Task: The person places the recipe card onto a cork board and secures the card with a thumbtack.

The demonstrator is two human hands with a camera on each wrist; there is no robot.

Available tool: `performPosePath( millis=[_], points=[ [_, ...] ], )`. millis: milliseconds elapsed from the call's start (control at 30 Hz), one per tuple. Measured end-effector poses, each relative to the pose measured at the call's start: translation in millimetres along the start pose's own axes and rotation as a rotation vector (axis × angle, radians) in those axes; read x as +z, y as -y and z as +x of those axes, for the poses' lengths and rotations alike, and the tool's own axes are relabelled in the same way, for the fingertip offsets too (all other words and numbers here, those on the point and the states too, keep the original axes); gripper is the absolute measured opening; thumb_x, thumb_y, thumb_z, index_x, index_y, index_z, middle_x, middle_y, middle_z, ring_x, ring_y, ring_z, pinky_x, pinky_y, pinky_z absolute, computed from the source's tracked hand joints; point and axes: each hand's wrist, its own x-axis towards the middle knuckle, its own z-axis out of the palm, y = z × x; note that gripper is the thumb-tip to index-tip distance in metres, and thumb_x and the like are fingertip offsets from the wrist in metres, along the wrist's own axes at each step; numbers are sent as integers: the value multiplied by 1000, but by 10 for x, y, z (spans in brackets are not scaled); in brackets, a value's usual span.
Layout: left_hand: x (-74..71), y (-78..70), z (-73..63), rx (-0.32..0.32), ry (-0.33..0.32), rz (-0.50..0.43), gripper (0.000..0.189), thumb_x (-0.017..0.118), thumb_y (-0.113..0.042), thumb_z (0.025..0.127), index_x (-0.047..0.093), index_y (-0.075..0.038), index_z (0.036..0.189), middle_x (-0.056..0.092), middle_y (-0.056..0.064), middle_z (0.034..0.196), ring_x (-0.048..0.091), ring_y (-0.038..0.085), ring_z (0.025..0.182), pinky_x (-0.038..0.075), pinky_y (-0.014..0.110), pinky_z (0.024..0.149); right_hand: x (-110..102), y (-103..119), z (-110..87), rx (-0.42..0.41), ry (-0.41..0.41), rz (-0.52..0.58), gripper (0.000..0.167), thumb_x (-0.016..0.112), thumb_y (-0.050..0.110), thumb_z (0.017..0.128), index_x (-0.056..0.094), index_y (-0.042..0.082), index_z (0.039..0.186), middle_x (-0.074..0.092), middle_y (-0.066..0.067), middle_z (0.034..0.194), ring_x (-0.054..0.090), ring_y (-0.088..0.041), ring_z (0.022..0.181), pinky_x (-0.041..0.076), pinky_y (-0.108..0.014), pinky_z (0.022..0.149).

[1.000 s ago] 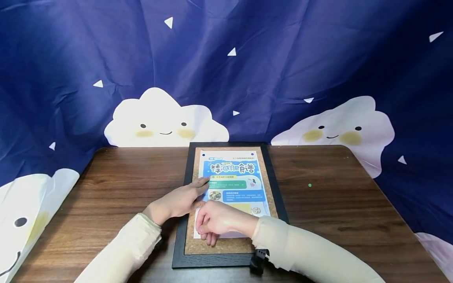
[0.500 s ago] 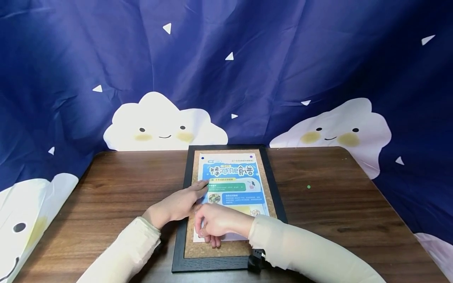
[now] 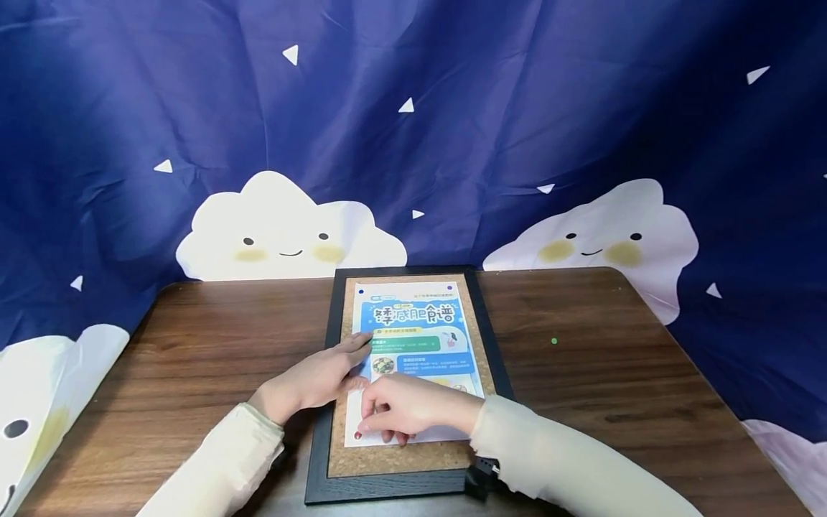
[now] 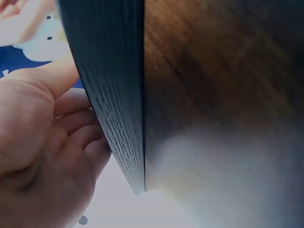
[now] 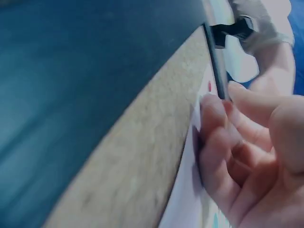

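A printed poster [image 3: 420,362] lies on a black-framed cork board [image 3: 388,459], with Chinese lettering and blue and green panels. Blue push pins [image 3: 361,291] sit at its top corners. A red push pin [image 3: 358,435] stands at the lower left corner. Right at that pin are the thumb and forefinger tips of my right hand [image 3: 413,406], the other fingers bent over the paper. In the right wrist view the red push pin [image 5: 209,86] shows just beyond the fingertips. My left hand [image 3: 316,377] lies across the frame's left side, its extended fingers resting on the poster's left edge.
The board rests on a brown wood-grain table [image 3: 581,402]. Behind it hangs a dark blue cloth [image 3: 452,143] with smiling clouds. A black device [image 3: 481,477] at the right wrist overlaps the board's front edge.
The right fingertips have drawn back slightly, and the red push pin now shows beside them. The left hand keeps its place on the poster. The head view has shifted a little.
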Motion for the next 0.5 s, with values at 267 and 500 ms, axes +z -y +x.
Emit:
performPosePath(
  millis=[267, 500],
  points=[
    [-77, -122, -18, -54, 48, -68, 74, 63, -40, 109, 42, 9, 161, 30, 27, 175, 30, 46, 163, 39, 57, 126, -303, -386, -497, -164, -143, 52, 17, 66, 19, 109, 75, 7, 102, 75, -5, 83, 69, -9, 69, 59, -24, 64],
    [-232, -281, -36, -60, 66, -59, 73, 64, -36, 110, 40, 9, 162, 26, 26, 177, 26, 43, 165, 35, 54, 129, -743, -980, -1116, -47, -474, 30, 15, 67, 15, 108, 75, 2, 105, 74, -7, 85, 68, -13, 69, 59, -28, 60]
  ],
)
